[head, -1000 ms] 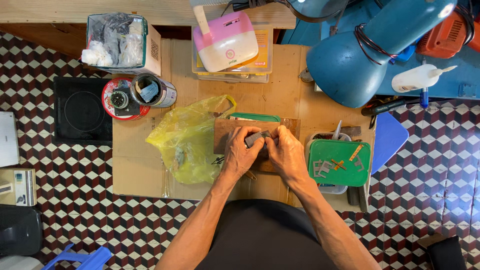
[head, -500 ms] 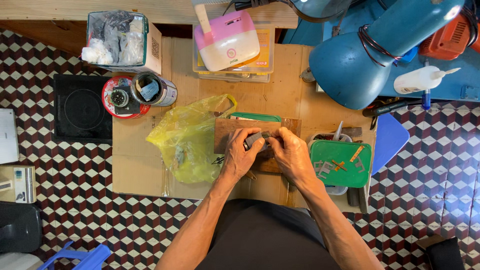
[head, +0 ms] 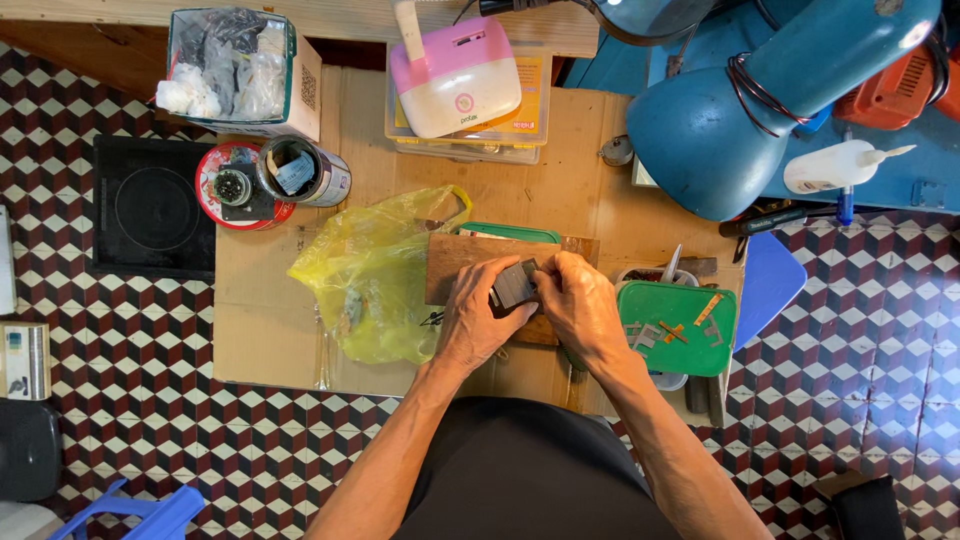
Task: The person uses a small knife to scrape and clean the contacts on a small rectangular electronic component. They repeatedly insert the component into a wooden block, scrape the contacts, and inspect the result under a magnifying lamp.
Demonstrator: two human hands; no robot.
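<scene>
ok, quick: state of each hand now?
Left hand: closed on the dark grey block.
Right hand: closed on the same block, over the wooden board.

Bare cardboard-covered counter (head: 585,190) lies open beyond the hands; a crumpled yellow plastic bag (head: 375,275) crowds the left, a green plastic lid (head: 675,325) the right.

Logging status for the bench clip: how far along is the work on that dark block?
Done: small metal pieces lie on the green lid; the yellow bag lies open. In hand: left hand and right hand both grip the dark block over the wooden board. Left: can't tell; the glue bottle lies aside, untouched.
</scene>
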